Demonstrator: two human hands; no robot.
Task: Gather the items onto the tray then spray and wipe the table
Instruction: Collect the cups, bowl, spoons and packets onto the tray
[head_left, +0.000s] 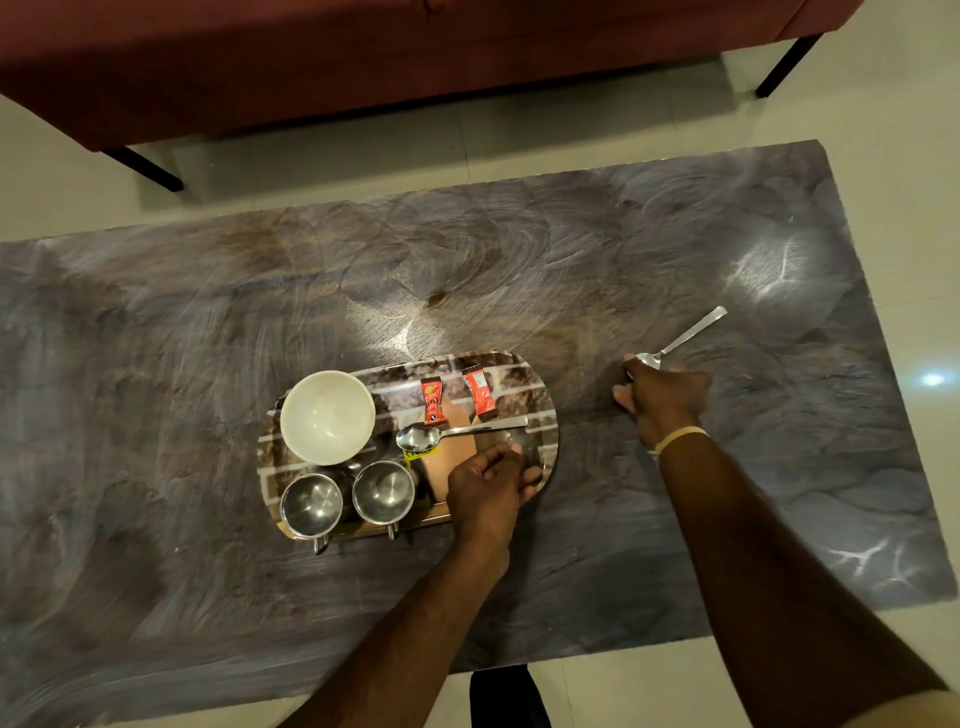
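Observation:
An oval patterned tray (545, 395) sits mid-table. On it are a white bowl (327, 415), two steel cups (310, 505) (383, 491), two red sachets (432, 401) (480, 395) and a spoon (447, 435). My left hand (488, 486) grips the tray's near right rim. To the right of the tray, my right hand (662, 397) reaches out over the table and its fingers pinch the bowl end of a second spoon (683, 338), whose handle points up and to the right.
The grey marbled table (208, 338) shows swirled smear marks and light glare. A dark red sofa (363, 62) on black legs stands beyond the far edge. Pale tiled floor (909, 208) surrounds the table.

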